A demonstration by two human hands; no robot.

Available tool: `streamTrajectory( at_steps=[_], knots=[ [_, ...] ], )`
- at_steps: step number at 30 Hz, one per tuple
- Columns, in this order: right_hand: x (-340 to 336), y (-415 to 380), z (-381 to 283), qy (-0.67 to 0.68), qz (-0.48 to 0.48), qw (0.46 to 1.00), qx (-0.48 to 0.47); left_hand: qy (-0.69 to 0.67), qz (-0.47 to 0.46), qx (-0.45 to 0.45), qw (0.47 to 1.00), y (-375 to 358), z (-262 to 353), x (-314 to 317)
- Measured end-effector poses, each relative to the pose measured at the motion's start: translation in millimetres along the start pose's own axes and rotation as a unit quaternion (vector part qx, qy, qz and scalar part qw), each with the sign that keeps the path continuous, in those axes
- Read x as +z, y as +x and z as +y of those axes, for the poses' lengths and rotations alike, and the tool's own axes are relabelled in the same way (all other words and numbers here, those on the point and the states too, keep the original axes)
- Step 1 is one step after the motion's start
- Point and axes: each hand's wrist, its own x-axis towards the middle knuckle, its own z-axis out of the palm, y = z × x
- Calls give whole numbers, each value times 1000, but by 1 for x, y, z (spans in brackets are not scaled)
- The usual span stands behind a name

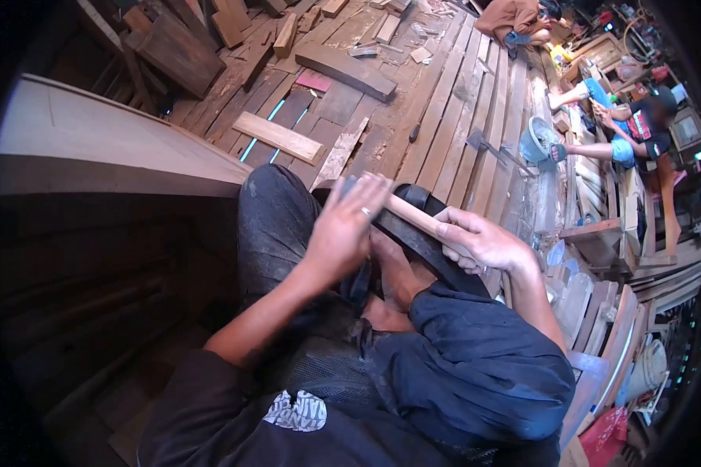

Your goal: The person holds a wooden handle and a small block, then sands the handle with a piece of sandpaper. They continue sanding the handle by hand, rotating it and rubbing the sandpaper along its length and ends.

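A slim, light wooden piece [413, 213] lies slantwise above my crossed legs. My right hand [479, 240] has its fingers wrapped round the lower right end of it. At the upper left end, my left hand [349, 222], a ring on one finger, is pressed over the wood, slightly blurred; what lies under its fingers is partly hidden. Below the wooden piece a dark, strap-like object [424, 253] runs across my bare feet.
Planks and offcuts lie on the slatted floor [444, 101] ahead, with a thick board [346, 71] among them. A bucket [536, 140] and two seated people are at the upper right. A large pale panel [117, 144] rises at the left.
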Motion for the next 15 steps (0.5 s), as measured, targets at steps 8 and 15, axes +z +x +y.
streamTrajectory(
  at_steps=[8,15],
  knots=[
    [0,-3,-2,39,-16,999,-1,-116,-46,84,989,-11,46,22],
    [-2,-3,-1,111,-54,992,-7,-16,0,27,999,5,-10,8]
  ],
)
